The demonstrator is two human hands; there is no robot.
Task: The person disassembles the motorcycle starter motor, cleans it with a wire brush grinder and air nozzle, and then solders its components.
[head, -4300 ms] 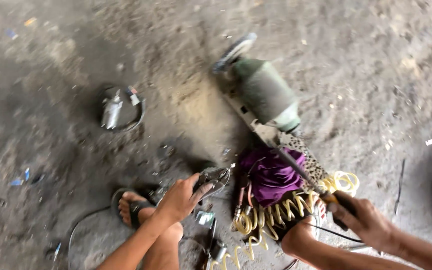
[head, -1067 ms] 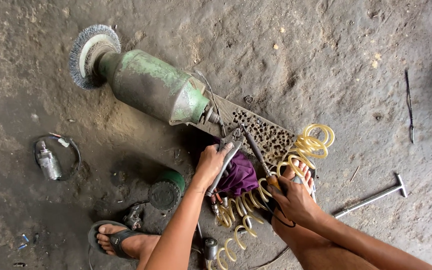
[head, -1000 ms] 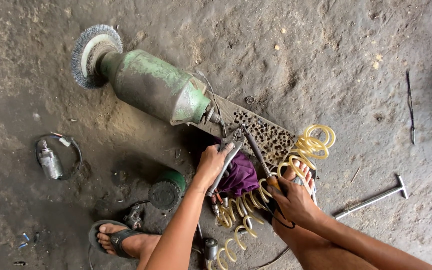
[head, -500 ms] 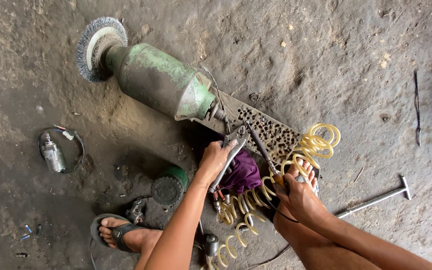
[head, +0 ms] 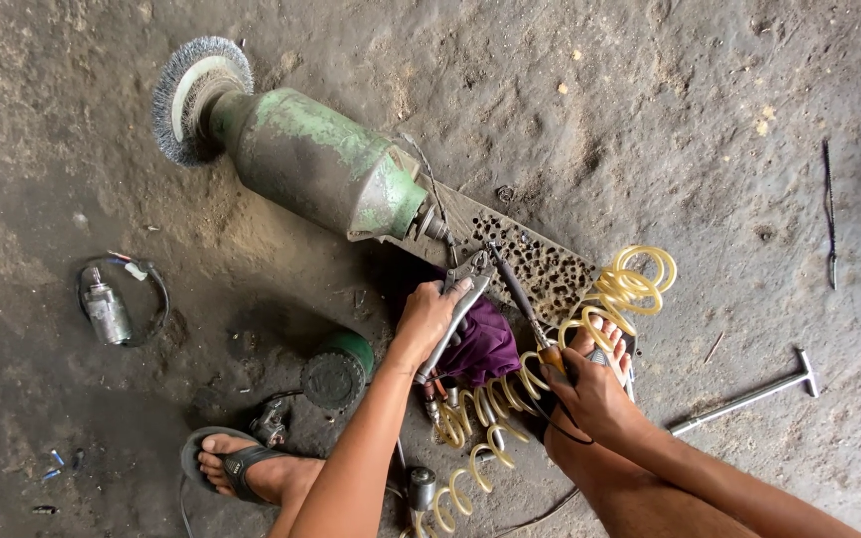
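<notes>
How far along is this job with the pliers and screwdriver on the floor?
Mid-job. Set out: green motor with wire brush wheel, perforated plate. In hand: left hand grips pliers, right hand a screwdriver, tips meeting over the purple cloth. What's left can't be told; T-handle tool lies untouched.

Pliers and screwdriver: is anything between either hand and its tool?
Nothing visible. The left hand is wrapped around the pliers handles, and the right hand grips the screwdriver by its handle. The purple cloth and yellow coiled hose lie beneath and beside the hands, not between them and the tools.
</notes>
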